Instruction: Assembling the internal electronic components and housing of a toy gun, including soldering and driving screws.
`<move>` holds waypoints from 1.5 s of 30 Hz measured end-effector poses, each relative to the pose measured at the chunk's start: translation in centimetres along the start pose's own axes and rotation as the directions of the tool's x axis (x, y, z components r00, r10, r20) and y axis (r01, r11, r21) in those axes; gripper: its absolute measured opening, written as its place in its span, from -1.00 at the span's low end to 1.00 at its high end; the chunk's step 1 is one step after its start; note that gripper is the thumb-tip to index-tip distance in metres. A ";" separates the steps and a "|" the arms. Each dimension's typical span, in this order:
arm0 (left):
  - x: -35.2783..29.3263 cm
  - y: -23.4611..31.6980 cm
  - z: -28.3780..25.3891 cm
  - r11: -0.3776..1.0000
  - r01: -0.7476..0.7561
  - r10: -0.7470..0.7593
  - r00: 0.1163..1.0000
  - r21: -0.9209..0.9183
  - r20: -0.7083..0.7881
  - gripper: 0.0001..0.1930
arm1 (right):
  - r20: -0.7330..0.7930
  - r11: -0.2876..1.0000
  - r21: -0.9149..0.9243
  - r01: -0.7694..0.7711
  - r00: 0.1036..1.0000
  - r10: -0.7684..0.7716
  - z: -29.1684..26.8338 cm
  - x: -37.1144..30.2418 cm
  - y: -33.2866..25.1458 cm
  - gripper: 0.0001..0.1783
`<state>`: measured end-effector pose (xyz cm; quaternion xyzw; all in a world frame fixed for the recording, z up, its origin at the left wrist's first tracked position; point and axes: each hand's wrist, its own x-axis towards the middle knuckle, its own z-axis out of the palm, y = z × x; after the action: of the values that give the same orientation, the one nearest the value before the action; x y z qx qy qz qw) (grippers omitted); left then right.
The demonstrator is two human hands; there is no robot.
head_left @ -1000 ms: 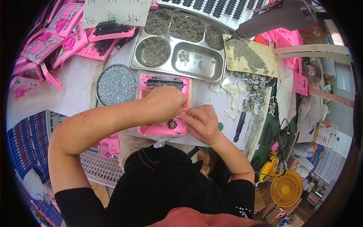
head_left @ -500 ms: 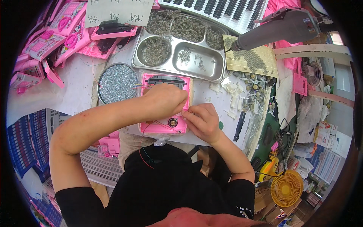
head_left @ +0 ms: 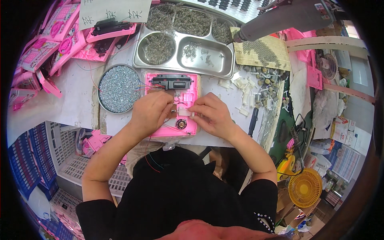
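A pink plastic toy housing (head_left: 188, 130) lies in front of me, with a black part (head_left: 172, 82) across its top and a round speaker (head_left: 181, 124) low down. A brown board (head_left: 173, 113) sits inside it, partly covered by my left hand (head_left: 149, 111), whose fingers are pinched together at the board's edge. What those fingertips hold is hidden. From the right, my right hand (head_left: 214, 117) pinches a small whitish plastic piece (head_left: 184, 112) over the housing's middle. Thin wires run out on the left side.
A round tin of small silvery screws (head_left: 119, 89) stands left of the housing. Behind is a steel compartment tray (head_left: 228, 71) with springs. An electric screwdriver (head_left: 286, 24) hangs at upper right, above a yellowish card (head_left: 262, 52). White and metal parts (head_left: 262, 86) lie right; pink toys (head_left: 60, 36) pile left.
My left hand has drawn back from across the housing to its left side, uncovering the black part and whitish piece. My right hand has shifted slightly, its fingers now at that piece.
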<state>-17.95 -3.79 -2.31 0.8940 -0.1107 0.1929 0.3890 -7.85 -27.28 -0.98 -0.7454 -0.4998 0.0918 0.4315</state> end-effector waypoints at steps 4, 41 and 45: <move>-0.4 -0.4 0.4 1.000 -0.026 0.026 1.000 0.004 0.004 -0.79 | 0.041 0.992 -0.126 -0.005 0.999 0.010 0.2 0.4 -0.6 -0.65; 0.5 2.3 -4.2 0.979 -0.161 0.192 0.930 -0.122 0.314 -0.70 | -0.345 0.535 -0.710 -0.458 0.888 0.303 -11.0 -1.2 10.6 -0.80; 1.7 3.2 -3.9 0.980 -0.135 0.168 0.956 -0.149 0.240 -0.76 | -0.329 0.531 -0.711 -0.460 0.886 0.327 -11.0 -1.6 10.4 -0.77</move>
<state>-18.51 -3.15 2.95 0.8725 -0.2399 0.0997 0.4137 4.54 -35.99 -2.35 -0.9544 -0.2730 -0.0949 0.0751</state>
